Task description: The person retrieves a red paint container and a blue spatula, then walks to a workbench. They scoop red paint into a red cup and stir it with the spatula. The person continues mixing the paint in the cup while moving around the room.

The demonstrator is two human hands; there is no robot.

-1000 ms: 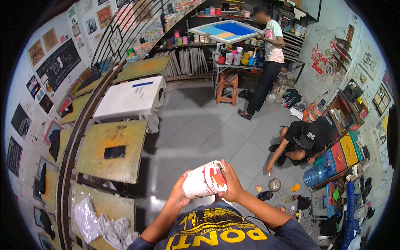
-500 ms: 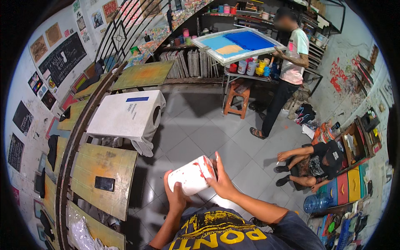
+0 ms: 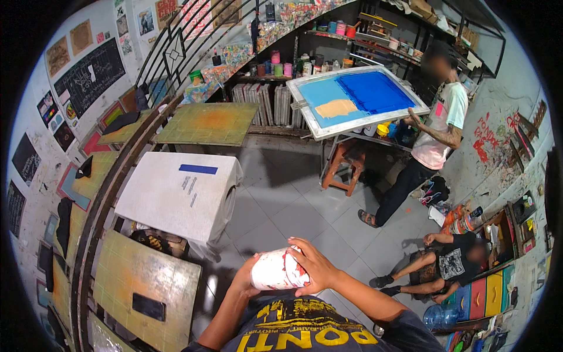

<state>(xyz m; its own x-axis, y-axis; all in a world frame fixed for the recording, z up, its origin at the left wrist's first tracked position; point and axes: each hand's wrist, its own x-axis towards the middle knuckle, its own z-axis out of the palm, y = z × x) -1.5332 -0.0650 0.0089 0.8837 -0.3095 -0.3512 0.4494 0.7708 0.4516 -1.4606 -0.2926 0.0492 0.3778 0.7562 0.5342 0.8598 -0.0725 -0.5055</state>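
A white cylindrical container (image 3: 268,268) with red paint smears is held sideways between both hands, low in front of me. My left hand (image 3: 244,277) grips its left end, fingers wrapped round it. My right hand (image 3: 312,265) is closed over its right end, fingers on the red-smeared part. Left of them, a stained yellowish board (image 3: 123,276) carries a black phone (image 3: 148,306). Behind that board, a white fabric-covered board (image 3: 158,193) has a blue strip and small print.
A co-worker (image 3: 437,117) stands at back right holding a screen frame (image 3: 375,92) coated blue, light blue and beige over a table. An orange stool (image 3: 343,173) stands below. Another person (image 3: 451,264) sits low at the right beside coloured drawers (image 3: 476,296) and water jugs (image 3: 440,317).
My hands have turned the container more level, my right fingers now over its top. The seated person leans back with legs stretched out. The standing co-worker and frame appear further right and lower.
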